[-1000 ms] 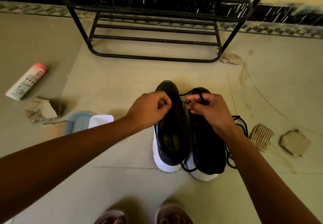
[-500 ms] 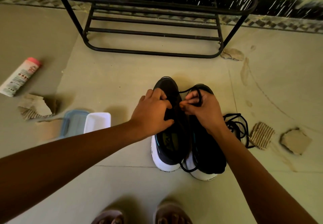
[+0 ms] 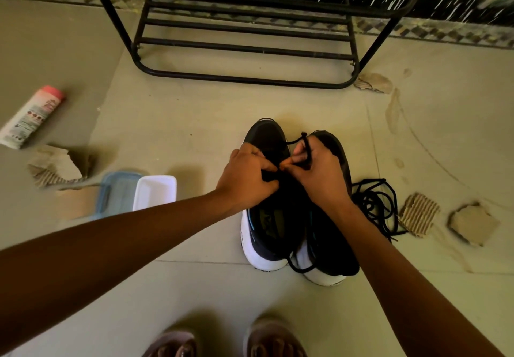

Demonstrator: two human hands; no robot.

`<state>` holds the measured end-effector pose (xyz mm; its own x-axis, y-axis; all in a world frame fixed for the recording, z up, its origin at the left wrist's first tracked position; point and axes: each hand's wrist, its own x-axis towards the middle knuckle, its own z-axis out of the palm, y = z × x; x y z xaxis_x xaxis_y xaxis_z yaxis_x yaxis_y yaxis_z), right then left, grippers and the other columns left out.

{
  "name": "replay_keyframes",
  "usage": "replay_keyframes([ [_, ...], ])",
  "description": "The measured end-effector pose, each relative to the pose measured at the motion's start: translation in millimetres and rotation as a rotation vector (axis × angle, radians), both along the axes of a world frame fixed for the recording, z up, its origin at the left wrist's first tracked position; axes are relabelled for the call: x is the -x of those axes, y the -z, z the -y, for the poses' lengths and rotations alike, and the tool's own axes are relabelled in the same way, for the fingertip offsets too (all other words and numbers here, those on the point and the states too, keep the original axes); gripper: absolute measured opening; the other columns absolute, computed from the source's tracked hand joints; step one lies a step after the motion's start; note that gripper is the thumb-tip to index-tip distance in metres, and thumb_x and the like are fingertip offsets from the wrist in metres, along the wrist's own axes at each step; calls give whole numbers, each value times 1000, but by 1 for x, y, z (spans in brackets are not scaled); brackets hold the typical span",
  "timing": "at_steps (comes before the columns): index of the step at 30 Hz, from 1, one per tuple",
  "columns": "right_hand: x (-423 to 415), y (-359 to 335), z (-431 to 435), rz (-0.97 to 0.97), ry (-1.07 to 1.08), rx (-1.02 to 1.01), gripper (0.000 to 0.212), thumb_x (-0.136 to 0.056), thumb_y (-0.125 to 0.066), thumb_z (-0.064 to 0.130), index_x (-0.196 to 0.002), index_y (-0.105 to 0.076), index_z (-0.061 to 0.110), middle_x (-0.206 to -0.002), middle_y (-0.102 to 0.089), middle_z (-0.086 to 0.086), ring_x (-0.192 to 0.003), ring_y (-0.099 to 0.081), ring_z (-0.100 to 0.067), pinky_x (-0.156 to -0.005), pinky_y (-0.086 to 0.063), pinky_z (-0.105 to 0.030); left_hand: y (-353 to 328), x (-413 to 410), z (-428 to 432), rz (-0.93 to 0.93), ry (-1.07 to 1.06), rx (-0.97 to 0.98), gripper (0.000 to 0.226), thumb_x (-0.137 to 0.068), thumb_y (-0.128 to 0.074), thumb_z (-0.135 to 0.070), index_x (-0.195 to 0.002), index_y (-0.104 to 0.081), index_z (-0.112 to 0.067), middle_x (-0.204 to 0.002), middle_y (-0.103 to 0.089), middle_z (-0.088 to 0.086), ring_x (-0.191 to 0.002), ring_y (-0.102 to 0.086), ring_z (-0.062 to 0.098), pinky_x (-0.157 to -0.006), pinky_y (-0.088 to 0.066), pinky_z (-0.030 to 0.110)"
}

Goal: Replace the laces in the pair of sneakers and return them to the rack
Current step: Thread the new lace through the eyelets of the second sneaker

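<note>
Two black sneakers with white soles stand side by side on the floor, toes toward the rack: the left sneaker [image 3: 267, 226] and the right sneaker [image 3: 331, 256]. My left hand [image 3: 247, 178] rests curled on the left sneaker's upper. My right hand [image 3: 317, 173] pinches a black lace [image 3: 304, 142] that loops up above its fingers. Fingertips of both hands meet between the two shoes. A loose black lace [image 3: 372, 203] lies coiled on the floor to the right of the pair. The black metal shoe rack [image 3: 244, 47] stands beyond the sneakers.
A white tub [image 3: 155, 191] and a blue lid [image 3: 118, 192] lie left of the shoes. A pink-capped bottle [image 3: 30, 117] lies at far left. Cardboard scraps [image 3: 417, 214] are scattered on both sides. My sandalled feet [image 3: 222, 340] are at the bottom edge.
Both hands have drawn closer together and lower onto the shoes. The lace loop above my right hand has shrunk.
</note>
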<state>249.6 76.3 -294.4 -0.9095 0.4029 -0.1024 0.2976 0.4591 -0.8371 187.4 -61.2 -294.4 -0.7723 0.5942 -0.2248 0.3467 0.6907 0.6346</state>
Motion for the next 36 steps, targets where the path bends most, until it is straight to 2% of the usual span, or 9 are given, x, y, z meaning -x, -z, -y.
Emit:
replay_keyframes([
  [7,3,4,-4,65,55,178,29,-77,-72,3,-83,-51,23,-75,-70,6,-86,-69,-11,-88,-53,-42,1,-10,-11,23,-131,-7,21,-86,-61,-21,-104,-68,-14,-120,-45,9,-114,-42,26,-93,-41,32],
  [14,-25,-15,-6,226,-153,612,71,-72,-72,-9,-120,-45,35,-111,-60,10,-100,-60,0,-80,-52,-17,3,-9,-6,50,-206,-104,8,-90,-55,-16,-86,-62,-16,-110,-52,6,-97,-53,20,-80,-40,23],
  [17,-29,-10,4,350,-207,198,84,-65,-83,13,-135,-39,22,-124,-51,4,-111,-57,-14,-90,-50,-28,2,-11,-3,84,-282,-164,10,-92,-52,-15,-83,-56,-18,-99,-54,0,-86,-53,13,-73,-38,18],
  [20,-28,-2,24,311,-107,-216,48,-80,-67,15,-125,-49,12,-110,-45,-4,-96,-53,-20,-76,-39,-21,-1,-18,1,116,-352,-297,9,-96,-46,-12,-92,-53,-15,-99,-59,-2,-88,-54,10,-71,-39,7],
  [24,-23,1,32,325,-76,-291,37,-88,-57,16,-124,-52,11,-115,-52,-11,-98,-57,-30,-81,-45,-31,-17,-21,6,283,-458,-724,18,-99,-36,-9,-85,-44,-17,-85,-65,0,-88,-65,15,-88,-50,26],
  [27,-21,2,32,361,-83,-309,33,-89,-56,15,-121,-52,8,-114,-52,-13,-97,-57,-32,-82,-47,-35,-34,-8,16,527,-502,-880,23,-101,-31,-8,-81,-42,-13,-61,-48,1,-51,-53,9,-62,-55,21],
  [30,-21,4,34,372,-80,-327,33,-90,-55,15,-121,-50,6,-115,-50,-14,-96,-57,-32,-79,-47,-33,-34,14,41,744,-194,-498,25,-100,-36,-11,-78,-47,-11,-46,-39,-9,-38,-29,3,-39,-31,15],
  [33,-20,5,34,382,-76,-354,33,-91,-55,15,-121,-50,5,-116,-50,-15,-96,-57,-33,-75,-45,-31,-28,35,77,812,185,206,25,-98,-44,-12,-76,-56,-11,-53,-42,-5,-44,-31,8,-41,-28,16],
  [36,-20,5,35,376,-74,-350,34,-90,-55,15,-122,-50,5,-115,-51,-15,-96,-58,-32,-75,-46,-31,-20,50,102,739,297,641,24,-96,-44,-11,-75,-57,-13,-59,-42,0,-47,-30,12,-40,-27,16],
])
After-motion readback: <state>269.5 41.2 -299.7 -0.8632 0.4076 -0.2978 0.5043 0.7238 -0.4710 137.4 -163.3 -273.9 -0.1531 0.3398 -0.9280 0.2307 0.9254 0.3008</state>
